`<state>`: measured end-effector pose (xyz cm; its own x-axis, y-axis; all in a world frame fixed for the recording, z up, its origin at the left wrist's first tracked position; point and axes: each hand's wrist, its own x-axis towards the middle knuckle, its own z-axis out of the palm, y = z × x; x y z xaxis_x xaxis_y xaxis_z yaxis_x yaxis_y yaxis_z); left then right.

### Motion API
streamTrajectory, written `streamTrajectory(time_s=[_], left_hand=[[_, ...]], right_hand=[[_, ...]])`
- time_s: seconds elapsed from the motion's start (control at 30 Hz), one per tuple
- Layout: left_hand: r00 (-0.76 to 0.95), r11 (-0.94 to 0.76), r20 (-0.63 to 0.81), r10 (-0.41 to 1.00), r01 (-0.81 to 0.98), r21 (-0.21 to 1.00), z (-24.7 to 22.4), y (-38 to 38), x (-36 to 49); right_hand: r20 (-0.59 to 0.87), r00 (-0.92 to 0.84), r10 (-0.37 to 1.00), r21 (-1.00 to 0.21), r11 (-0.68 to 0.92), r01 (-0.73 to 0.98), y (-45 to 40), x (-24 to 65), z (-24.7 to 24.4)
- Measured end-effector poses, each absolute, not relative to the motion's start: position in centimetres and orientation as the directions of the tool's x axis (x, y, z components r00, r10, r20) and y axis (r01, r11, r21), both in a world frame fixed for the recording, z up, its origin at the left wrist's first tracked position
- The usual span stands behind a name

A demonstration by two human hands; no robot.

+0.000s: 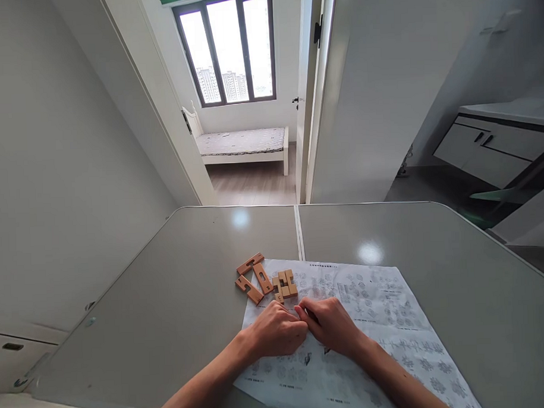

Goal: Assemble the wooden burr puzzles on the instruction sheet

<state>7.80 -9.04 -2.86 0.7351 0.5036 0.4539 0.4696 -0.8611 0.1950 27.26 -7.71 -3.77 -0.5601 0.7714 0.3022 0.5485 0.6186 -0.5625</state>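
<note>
My left hand (283, 328) rests on the printed sheet (391, 307) with its fingers curled into a loose fist. Beside it, my right hand (330, 324) is closed too, its thumb side meeting the left hand's knuckles. Nothing shows in either hand; the undersides of the fingers are hidden. Just beyond the left hand stands a cluster of lighter notched wooden puzzle pieces (286, 284). To its left lie three reddish wooden pieces: a slotted bar (262, 278), a notched bar (249, 290) and another bar (249, 263), with small dark marks on some.
The grey table (178, 326) has a pale seam (298, 227) and rounded far corners. The sheet carries small line drawings and text. Past the table are a doorway, a bed (243, 142) and a window (228, 51). A white cabinet (493, 140) stands at the right.
</note>
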Motion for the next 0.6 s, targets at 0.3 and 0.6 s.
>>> streamTrajectory(time_s=[0.3, 0.6], left_hand=[[0.718, -0.864, 0.484, 0.5, 0.456, 0.216, -2.9, -9.16, 7.82], [0.662, -0.834, 0.507, 0.552, 0.446, 0.326, -3.05, -9.73, 7.85]], right_hand=[[0.312, -0.564, 0.765, -0.554, 0.629, 0.546, -7.8, 27.13, -3.58], [0.307, -0.551, 0.776, -0.559, 0.615, 0.556, -7.8, 27.12, -3.87]])
